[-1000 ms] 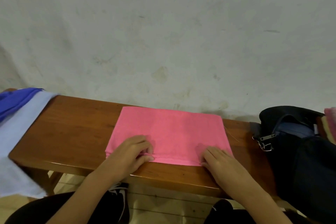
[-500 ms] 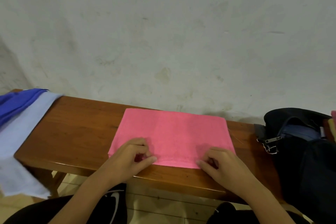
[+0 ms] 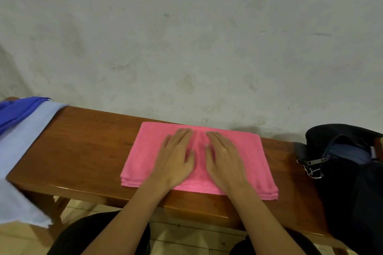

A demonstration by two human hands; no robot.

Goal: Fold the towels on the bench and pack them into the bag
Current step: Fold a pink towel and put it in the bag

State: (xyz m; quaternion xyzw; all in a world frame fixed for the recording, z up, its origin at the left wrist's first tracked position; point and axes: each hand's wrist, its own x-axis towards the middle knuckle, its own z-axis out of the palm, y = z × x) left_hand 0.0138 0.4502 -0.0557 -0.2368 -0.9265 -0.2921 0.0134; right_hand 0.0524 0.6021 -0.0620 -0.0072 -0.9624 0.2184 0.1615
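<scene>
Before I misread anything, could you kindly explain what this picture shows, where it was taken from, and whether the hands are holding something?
There is no machine: a person wears a camera on the head, looking down at their own two hands. The left hand and right hand lie flat, fingers straight, on a folded pink towel, pressing it and gripping nothing. It rests on a brown wooden bench against a pale wall. At the bench's left end hang a light blue cloth and a darker blue one; at its right end stands an open black bag.
</scene>
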